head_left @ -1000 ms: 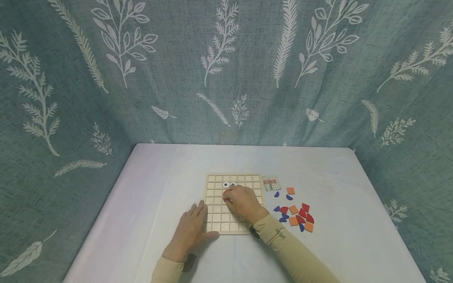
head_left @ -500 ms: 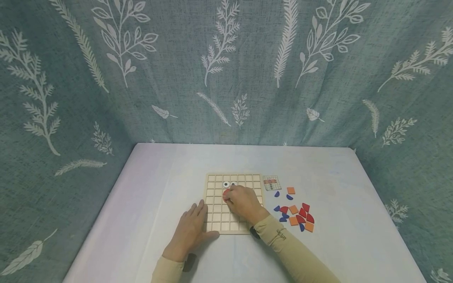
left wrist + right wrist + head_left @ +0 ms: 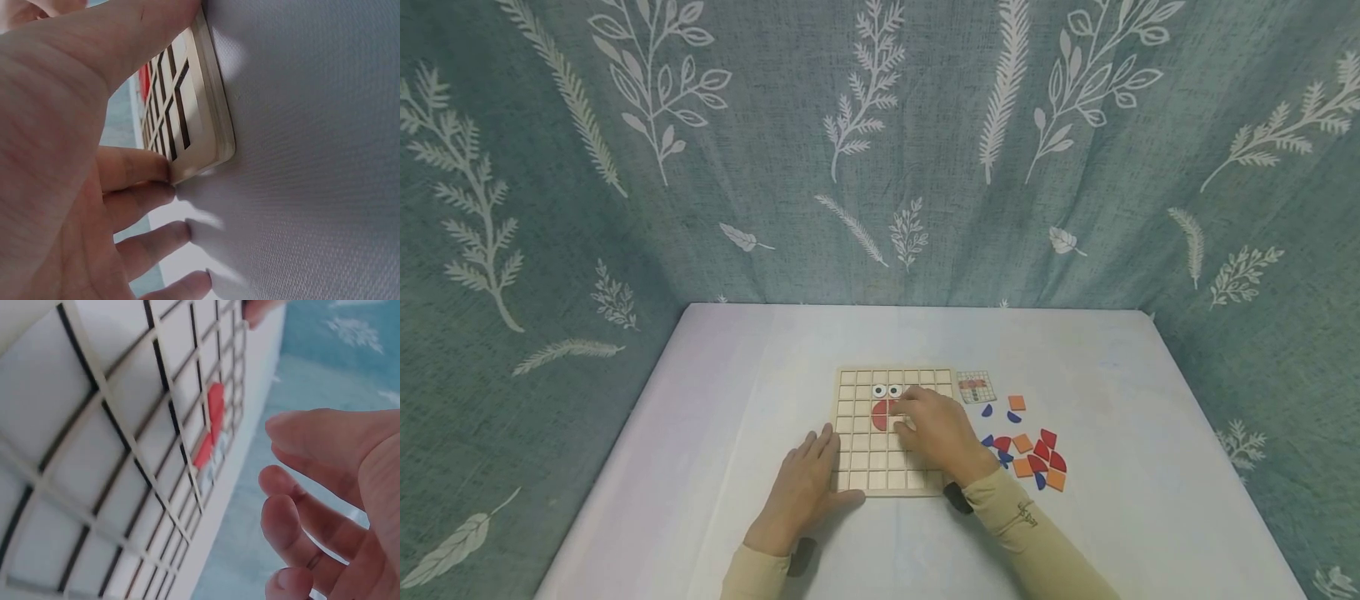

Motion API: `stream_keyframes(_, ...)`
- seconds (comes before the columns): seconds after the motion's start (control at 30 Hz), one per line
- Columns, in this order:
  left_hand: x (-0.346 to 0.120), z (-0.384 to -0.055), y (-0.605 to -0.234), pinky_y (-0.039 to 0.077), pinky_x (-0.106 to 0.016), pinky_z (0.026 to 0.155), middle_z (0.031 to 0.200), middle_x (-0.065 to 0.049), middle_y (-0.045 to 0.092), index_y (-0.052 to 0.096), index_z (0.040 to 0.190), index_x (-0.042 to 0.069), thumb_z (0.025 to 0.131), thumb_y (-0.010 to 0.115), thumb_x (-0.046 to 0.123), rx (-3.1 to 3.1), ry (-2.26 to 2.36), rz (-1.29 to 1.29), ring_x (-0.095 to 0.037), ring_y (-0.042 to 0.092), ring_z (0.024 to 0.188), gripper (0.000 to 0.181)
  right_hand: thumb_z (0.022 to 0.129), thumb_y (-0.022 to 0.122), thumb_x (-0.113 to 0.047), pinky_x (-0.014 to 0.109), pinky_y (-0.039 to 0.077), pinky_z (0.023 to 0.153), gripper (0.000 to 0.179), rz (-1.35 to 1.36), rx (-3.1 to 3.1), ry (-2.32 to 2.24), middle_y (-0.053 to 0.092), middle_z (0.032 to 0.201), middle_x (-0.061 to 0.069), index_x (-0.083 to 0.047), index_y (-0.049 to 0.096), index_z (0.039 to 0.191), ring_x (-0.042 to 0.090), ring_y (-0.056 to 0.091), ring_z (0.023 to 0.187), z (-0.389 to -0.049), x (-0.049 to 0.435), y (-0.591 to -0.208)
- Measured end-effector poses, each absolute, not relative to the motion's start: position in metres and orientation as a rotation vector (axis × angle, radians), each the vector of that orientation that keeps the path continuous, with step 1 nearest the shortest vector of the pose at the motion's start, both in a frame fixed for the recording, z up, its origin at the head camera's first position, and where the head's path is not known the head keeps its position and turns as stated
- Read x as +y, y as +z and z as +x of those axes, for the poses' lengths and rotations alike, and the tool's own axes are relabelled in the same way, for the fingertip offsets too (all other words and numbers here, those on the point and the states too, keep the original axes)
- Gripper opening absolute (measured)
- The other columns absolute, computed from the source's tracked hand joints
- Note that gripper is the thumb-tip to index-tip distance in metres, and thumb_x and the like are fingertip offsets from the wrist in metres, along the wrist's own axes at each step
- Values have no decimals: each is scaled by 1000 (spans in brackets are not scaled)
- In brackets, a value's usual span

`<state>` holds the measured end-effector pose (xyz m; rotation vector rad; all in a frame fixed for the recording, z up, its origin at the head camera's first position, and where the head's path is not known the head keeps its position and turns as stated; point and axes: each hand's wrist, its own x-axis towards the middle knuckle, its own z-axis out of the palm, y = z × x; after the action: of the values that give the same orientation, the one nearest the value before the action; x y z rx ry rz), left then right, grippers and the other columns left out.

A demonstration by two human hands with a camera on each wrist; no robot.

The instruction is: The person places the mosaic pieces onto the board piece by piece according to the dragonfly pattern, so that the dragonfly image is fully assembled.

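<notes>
A wooden grid board (image 3: 859,462) lies on the white table. My left hand (image 3: 808,479) rests at its near-left corner, thumb along the front edge and fingers spread by the left side (image 3: 147,169). Over the board's middle is my right hand (image 3: 936,425), thumb and fingers apart with nothing between them in the right wrist view. Red quarter-round pieces (image 3: 879,415) sit in neighbouring cells beside its fingertips; one is partly covered by a finger. Just above them are two white eye tiles (image 3: 879,390) with black dots.
Right of the board lies a small pattern card (image 3: 975,387). Loose orange squares (image 3: 1022,444), red quarter-rounds (image 3: 1057,462) and blue half-rounds (image 3: 987,411) are scattered on the table at the right. A green leaf-patterned curtain (image 3: 925,167) hangs behind the table.
My right hand has let go of the red piece and drawn back to the right, its fingers parting. More of the red pieces and the second eye tile now show. The left hand stays put.
</notes>
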<state>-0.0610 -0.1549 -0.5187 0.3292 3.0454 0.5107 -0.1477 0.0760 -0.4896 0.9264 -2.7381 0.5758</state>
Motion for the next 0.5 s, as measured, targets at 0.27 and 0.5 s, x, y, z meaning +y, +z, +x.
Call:
stream_keyframes(0.27, -154, -61, -518, 39, -64, 109, 153, -27, 42, 45, 146, -8, 79, 81, 55, 3040, 517, 317, -50, 40, 139, 99, 87, 81, -18, 36, 61, 79, 26, 833, -2711, 653, 73, 108, -1, -19, 77, 113, 19, 70, 100, -139, 113, -481)
stream_keyframes(0.5, -155, -61, -520, 41, -63, 108, 153, -27, 43, 46, 145, -9, 79, 82, 54, 3053, 501, 336, -50, 41, 138, 99, 84, 83, -11, 35, 61, 72, 35, 880, -2570, 706, 72, 118, 6, -14, 75, 117, 25, 70, 106, -136, 153, -487)
